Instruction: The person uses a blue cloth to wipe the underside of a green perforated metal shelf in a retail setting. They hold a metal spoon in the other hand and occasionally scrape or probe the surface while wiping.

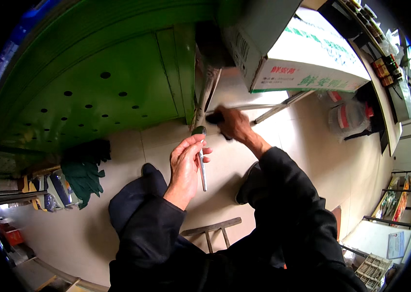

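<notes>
My left hand (187, 164) grips a slim pale-handled tool (202, 168) with a dark, rounded head at its upper end; its exact kind cannot be told. Close to that head stands the lower end of a worn metal leg (205, 95), beside the green perforated metal panel (118, 84). My right hand (233, 124) is lowered near the floor, right of this leg, with its fingers curled at a dark object (214, 117). Blur and the hand itself hide whether the fingers hold that object.
A white printed carton (311, 54) rests above the metal frame at upper right. Large clear plastic bottles (349, 116) stand beyond it. Dark green gloves (81, 179) hang at left. A small wooden stool (212, 226) is between my legs. Shelves with packets (399, 197) line the right.
</notes>
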Motion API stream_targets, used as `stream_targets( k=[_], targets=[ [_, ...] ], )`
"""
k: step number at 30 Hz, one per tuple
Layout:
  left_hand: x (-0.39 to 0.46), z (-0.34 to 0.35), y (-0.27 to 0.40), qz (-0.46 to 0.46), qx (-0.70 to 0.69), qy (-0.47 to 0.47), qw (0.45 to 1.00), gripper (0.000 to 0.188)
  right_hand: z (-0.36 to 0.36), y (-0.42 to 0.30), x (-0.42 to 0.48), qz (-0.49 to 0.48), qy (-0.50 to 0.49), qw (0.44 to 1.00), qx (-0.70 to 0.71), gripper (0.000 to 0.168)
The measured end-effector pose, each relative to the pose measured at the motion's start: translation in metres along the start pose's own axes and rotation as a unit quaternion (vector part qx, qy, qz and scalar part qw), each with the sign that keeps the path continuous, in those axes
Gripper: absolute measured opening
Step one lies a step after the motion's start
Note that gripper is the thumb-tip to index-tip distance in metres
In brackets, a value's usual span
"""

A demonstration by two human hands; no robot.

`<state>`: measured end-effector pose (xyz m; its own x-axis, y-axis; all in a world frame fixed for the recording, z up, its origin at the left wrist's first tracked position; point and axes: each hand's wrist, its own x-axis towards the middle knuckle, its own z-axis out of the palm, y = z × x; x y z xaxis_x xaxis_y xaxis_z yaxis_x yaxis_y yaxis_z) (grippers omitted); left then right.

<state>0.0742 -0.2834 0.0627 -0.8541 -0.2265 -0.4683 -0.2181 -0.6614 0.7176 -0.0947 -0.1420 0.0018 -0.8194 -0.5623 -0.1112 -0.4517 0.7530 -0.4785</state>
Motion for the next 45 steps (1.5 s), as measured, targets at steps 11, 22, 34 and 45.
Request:
stream_targets(
  k=[11, 22, 34, 45],
  targets=[
    [0.003, 0.000, 0.002, 0.077, 0.047, 0.036, 0.995, 0.050, -0.036, -0.071, -0.065, -0.029, 0.169, 0.945, 0.278, 0.044],
    [-0.010, -0.002, 0.015, 0.092, -0.027, 0.161, 0.982, 0.026, 0.054, -0.062, -0.158, 0.019, -0.149, 0.988, 0.032, 0.033],
    [-0.010, -0.018, 0.007, 0.025, 0.007, 0.122, 0.992, 0.032, 0.198, 0.004, -0.227, 0.099, -0.425, 0.898, 0.051, 0.032],
    [0.008, -0.049, 0.003, -0.121, 0.034, 0.080, 0.989, 0.039, 0.215, -0.013, -0.156, 0.171, -0.412, 0.891, 0.085, 0.030]
  ],
)
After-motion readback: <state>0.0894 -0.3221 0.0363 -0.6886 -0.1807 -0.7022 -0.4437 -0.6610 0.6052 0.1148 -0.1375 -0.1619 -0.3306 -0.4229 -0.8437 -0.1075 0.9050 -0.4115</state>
